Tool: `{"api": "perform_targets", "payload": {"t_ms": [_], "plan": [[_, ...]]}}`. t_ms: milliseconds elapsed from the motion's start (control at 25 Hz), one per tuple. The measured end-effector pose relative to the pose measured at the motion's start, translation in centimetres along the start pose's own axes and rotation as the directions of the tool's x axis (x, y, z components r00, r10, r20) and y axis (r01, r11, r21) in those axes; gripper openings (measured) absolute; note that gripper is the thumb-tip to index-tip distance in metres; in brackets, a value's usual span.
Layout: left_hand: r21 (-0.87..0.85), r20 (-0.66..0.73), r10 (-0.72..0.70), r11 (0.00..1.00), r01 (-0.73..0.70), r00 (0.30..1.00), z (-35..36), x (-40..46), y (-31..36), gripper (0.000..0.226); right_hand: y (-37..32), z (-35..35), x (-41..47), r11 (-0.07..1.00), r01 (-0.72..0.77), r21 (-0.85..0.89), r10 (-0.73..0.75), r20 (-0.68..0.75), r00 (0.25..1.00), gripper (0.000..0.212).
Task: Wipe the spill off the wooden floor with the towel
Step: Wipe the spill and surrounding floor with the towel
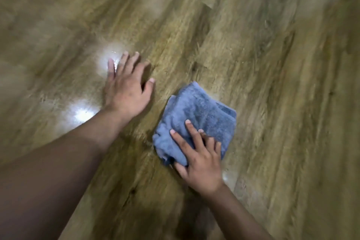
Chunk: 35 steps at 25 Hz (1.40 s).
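Two hands are working low on the wooden floor. The right hand is pressing flat, fingers spread, on the folded blue towel, which is lying near and right. The left hand is resting open and empty, farther left. Any spill is too blurry to find.

Motion blur smears the wooden floor toward twelve and three o'clock, so its grain and any wet patch cannot be told there. My right hand covers the towel at its six o'clock corner, with my thumb partly under its edge. Both my forearms are cut off by the frame's lower edge.
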<state>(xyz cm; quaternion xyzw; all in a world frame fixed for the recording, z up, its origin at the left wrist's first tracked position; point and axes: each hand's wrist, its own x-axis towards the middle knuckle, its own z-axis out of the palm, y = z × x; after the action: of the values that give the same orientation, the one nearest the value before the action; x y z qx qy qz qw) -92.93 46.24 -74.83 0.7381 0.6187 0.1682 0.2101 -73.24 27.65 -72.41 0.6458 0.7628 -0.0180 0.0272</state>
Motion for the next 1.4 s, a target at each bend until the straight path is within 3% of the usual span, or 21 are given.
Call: {"api": "perform_targets", "payload": {"t_ms": [120, 280, 600, 680, 880, 1160, 1280, 1400], "plan": [[0.235, -0.039, -0.022, 0.972, 0.031, 0.999, 1.5, -0.4, -0.1, 0.057, 5.7, -0.4, -0.7, 0.995, -0.1, -0.016, 0.1, -0.011, 0.995, 0.077], [0.285, -0.08, 0.009, 0.958, 0.015, 0.997, 2.1, -0.2, -0.3, 0.053, 12.1, -0.7, 4.8, 0.913, -0.403, 0.06, 0.401, 0.047, 0.915, 0.085], [0.273, -0.08, -0.027, 0.961, 0.048, 0.996, 1.4, -0.3, 0.3, 0.053, 9.8, -0.4, 12.9, 0.878, -0.445, 0.179, 0.451, 0.003, 0.892, 0.064], [0.281, -0.066, -0.039, 0.958, 0.057, 0.997, 1.1, -0.2, 0.5, 0.053, 7.1, -0.8, 14.2, 0.89, -0.403, 0.211, 0.412, 0.001, 0.911, 0.064], [0.244, -0.067, -0.046, 0.968, 0.062, 0.997, 0.7, -0.1, 0.7, 0.054, 0.0, -1.0, 12.1, 0.975, -0.129, 0.18, 0.131, 0.004, 0.991, 0.068], [0.227, -0.1, -0.028, 0.973, 0.05, 0.995, 1.2, -0.2, 0.2, 0.051, 4.5, 0.1, -0.3, 0.996, 0.042, 0.079, -0.047, 0.055, 0.997, 0.076], [0.247, -0.108, -0.017, 0.968, 0.043, 0.994, 1.5, -0.4, 0.3, 0.051, 7.7, -0.3, -1.2, 0.995, -0.092, 0.046, 0.09, 0.039, 0.995, 0.074], [0.233, -0.123, -0.005, 0.972, 0.034, 0.992, 1.5, -0.4, 0.0, 0.049, 9.6, -0.5, 1.8, 0.927, -0.372, 0.05, 0.372, 0.015, 0.928, 0.07]]}}
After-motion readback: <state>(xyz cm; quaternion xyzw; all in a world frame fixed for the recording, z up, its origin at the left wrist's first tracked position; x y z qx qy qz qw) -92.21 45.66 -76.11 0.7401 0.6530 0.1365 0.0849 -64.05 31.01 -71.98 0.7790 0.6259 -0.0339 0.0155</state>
